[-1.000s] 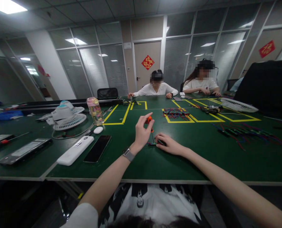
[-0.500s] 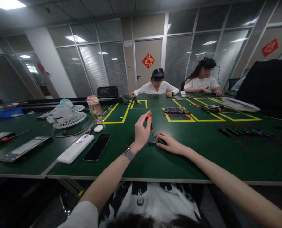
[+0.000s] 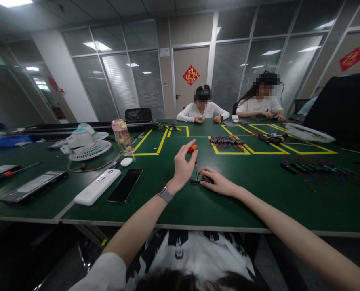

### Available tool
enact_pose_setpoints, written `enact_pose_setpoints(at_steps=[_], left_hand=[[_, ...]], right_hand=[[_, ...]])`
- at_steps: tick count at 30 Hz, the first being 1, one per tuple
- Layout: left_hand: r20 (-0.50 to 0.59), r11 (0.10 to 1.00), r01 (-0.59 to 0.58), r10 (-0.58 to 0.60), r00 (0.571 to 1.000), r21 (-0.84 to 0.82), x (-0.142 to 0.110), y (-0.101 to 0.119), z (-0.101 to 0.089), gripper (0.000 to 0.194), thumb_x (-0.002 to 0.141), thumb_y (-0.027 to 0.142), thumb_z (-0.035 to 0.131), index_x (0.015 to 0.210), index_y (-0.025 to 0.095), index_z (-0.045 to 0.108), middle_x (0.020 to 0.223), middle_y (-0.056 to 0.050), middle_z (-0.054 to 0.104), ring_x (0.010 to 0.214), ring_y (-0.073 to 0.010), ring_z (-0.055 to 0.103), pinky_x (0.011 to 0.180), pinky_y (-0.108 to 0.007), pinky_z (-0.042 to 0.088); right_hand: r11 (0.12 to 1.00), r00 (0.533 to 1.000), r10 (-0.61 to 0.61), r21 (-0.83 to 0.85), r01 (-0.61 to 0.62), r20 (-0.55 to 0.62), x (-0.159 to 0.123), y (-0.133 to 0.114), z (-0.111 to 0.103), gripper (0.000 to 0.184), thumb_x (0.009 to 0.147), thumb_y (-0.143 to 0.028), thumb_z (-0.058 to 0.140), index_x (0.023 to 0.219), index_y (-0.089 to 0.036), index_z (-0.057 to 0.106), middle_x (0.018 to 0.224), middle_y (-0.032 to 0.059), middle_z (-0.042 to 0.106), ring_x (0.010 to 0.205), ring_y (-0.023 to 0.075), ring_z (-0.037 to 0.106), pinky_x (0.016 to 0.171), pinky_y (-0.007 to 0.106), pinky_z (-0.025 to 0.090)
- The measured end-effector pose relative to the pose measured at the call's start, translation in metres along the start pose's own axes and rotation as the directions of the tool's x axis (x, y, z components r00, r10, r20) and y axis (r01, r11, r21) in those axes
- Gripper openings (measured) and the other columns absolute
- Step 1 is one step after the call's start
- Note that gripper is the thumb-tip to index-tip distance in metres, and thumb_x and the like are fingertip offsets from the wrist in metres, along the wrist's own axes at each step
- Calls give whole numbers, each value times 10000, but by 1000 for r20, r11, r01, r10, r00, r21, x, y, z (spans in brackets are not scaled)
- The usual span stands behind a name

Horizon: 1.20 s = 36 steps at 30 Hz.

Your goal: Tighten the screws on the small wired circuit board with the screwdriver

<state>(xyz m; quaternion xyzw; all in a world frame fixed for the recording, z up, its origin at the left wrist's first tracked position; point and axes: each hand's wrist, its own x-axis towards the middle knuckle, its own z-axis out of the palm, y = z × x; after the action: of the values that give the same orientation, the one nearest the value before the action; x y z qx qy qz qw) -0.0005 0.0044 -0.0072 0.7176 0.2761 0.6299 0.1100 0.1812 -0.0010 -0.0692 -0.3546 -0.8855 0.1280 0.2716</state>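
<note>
My left hand (image 3: 184, 165) is closed around the orange-and-black handle of a screwdriver (image 3: 193, 149). The screwdriver stands nearly upright, its thin shaft pointing down at a small green circuit board (image 3: 195, 180) on the table. Low beside the shaft, my right hand (image 3: 214, 180) holds the board's right end against the tabletop, with a dark part under the fingers. The contact between the screwdriver tip and the board is too small to make out.
A black phone (image 3: 125, 185), a white power bank (image 3: 97, 187) and a white earbud case (image 3: 126, 162) lie left. Behind them stand a bottle (image 3: 123, 137) and a small fan (image 3: 85, 145). Wired boards (image 3: 226, 142) lie ahead; more wired boards (image 3: 322, 166) lie right. Two people sit opposite.
The view has shifted slightly. My left hand still grips the screwdriver with its fingers slightly changed, and my right hand stays at the board. The person opposite has drawn one hand inward.
</note>
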Motion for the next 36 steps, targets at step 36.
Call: enact_pose_setpoints(at_steps=[36], left_hand=[[0, 996, -48, 48, 999, 76, 0, 7, -3, 267, 950, 268, 474, 1155, 228, 642, 1047, -58, 586, 985, -155, 579, 894, -287, 471]], right_hand=[[1000, 1000, -12, 12, 12, -5, 1, -1, -1, 45, 876, -214, 573, 917, -197, 580, 1057, 83, 566, 982, 221, 557, 907, 387, 468]])
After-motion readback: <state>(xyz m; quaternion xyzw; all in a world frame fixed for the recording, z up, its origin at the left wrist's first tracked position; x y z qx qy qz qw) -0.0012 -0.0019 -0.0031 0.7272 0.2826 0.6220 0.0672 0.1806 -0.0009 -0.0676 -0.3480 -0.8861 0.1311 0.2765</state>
